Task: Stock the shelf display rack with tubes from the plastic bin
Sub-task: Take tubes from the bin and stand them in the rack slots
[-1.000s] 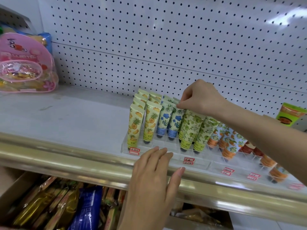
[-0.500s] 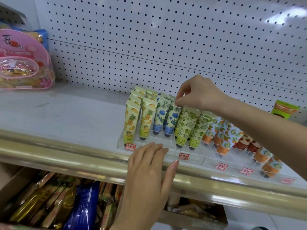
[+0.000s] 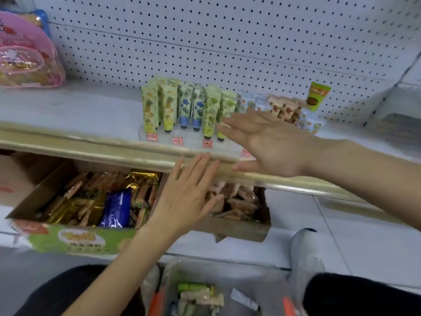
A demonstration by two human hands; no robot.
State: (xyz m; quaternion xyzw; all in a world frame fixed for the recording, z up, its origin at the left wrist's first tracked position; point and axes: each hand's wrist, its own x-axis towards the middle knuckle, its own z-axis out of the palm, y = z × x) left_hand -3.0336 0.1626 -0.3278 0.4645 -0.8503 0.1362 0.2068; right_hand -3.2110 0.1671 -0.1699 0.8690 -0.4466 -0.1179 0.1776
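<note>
Head: rack tubes (image 3: 189,108) beyond both hands (image 3: 185,195) (image 3: 271,142)

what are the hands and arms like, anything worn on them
Nothing worn shows. The left hand and right hand have no gloves. The left forearm and right forearm show no sleeve up to the frame edge, and neither wrist has a watch or bracelet. It is too blurred to tell rings or nail polish.

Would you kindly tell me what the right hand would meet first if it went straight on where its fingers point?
Probably the green leaf-print tubes in the display rack: the open right hand points leftward at them, depth unclear.
</note>
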